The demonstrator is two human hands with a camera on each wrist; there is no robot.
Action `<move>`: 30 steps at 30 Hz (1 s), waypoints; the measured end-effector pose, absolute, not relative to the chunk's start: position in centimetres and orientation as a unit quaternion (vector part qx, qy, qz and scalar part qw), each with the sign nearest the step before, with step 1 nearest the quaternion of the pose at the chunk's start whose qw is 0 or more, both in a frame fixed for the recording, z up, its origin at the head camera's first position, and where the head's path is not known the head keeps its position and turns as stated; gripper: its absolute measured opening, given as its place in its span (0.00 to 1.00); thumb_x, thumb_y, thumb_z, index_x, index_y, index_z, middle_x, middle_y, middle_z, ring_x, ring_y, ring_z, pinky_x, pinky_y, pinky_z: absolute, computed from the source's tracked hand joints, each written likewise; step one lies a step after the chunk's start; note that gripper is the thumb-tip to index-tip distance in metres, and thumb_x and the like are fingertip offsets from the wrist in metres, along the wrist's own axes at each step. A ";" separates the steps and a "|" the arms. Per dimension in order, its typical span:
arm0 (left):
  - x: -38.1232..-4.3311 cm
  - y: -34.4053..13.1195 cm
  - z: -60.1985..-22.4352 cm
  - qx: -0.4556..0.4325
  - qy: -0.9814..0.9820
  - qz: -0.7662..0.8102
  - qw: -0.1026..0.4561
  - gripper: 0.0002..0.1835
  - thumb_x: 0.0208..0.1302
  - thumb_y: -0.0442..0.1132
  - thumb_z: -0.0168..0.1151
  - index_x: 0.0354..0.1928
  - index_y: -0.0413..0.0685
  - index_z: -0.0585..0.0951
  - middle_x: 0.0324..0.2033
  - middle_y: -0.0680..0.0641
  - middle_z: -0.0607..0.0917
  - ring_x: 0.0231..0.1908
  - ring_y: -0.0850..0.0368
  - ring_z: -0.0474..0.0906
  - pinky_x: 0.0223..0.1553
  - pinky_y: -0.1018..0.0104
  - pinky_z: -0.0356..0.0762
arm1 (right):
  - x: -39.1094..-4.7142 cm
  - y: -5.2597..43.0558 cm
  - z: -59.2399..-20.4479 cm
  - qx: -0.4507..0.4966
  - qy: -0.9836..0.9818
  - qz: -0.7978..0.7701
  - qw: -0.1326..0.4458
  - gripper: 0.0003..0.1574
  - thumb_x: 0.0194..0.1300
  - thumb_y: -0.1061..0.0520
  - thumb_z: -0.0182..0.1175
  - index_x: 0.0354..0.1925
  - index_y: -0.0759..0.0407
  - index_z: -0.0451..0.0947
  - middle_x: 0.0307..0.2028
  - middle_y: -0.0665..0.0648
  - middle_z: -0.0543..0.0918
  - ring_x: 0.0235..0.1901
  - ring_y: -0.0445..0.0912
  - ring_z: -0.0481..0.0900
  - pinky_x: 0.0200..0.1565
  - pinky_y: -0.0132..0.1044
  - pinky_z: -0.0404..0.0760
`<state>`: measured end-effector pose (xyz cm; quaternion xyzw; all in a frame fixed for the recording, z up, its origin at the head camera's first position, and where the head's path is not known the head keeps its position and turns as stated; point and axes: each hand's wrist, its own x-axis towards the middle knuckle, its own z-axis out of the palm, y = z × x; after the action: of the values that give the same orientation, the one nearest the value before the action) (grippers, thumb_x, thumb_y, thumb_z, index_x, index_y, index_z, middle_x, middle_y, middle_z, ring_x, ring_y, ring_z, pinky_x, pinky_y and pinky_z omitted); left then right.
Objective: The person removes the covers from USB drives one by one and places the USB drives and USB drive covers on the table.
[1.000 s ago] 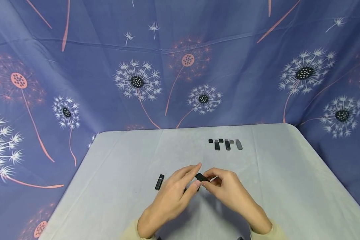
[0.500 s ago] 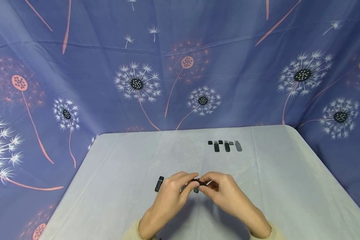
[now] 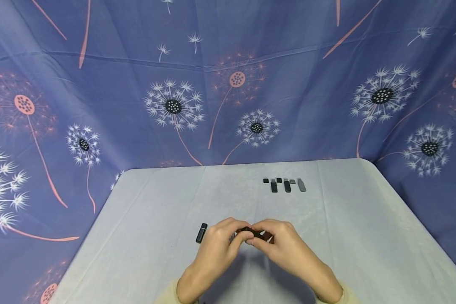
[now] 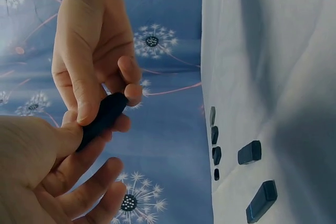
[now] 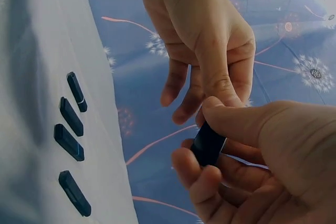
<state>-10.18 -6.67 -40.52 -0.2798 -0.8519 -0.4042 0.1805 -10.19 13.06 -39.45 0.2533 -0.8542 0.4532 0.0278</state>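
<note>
Both hands meet over the middle of the table and pinch one black USB flash drive [image 3: 258,233]. My left hand [image 3: 215,242] grips one end between thumb and fingers. The other end is held by my right hand [image 3: 289,245]. In the left wrist view the dark body of the flash drive [image 4: 107,113] spans the two hands; the right wrist view shows it [image 5: 208,146] under the right thumb, its left-hand end covered by fingers. Whether its cap is on cannot be seen. Beside the left hand lies another capped black flash drive [image 3: 202,233].
At the back of the table [image 3: 167,198] stand two black flash drives [image 3: 274,186] and a grey one [image 3: 302,185] in a row, plugs bare, with small caps [image 3: 266,180] next to them. More dark flash drives [image 5: 69,142] lie below the hands. A patterned curtain [image 3: 220,126] hangs behind.
The left hand, with fingers extended a second ago, has closed onto the flash drive that the right hand held. The two hands have drawn together, and the drive now lies between them.
</note>
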 end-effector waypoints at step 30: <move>-10.3 -7.5 -39.9 -0.299 -0.832 -0.440 0.157 0.11 0.62 0.45 0.71 0.42 0.49 0.90 0.36 0.55 0.90 0.31 0.72 0.78 0.32 0.74 0.80 | -9.7 12.5 -38.6 0.253 -0.860 0.441 0.046 0.09 0.70 0.44 0.67 0.35 0.43 0.88 0.29 0.37 0.87 0.24 0.29 0.76 0.26 0.29 0.79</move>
<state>-10.25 -7.48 -39.93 -0.2994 -0.8320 -0.4398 0.1572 -9.73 12.48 -38.61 0.2528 -0.8598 0.4413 0.0457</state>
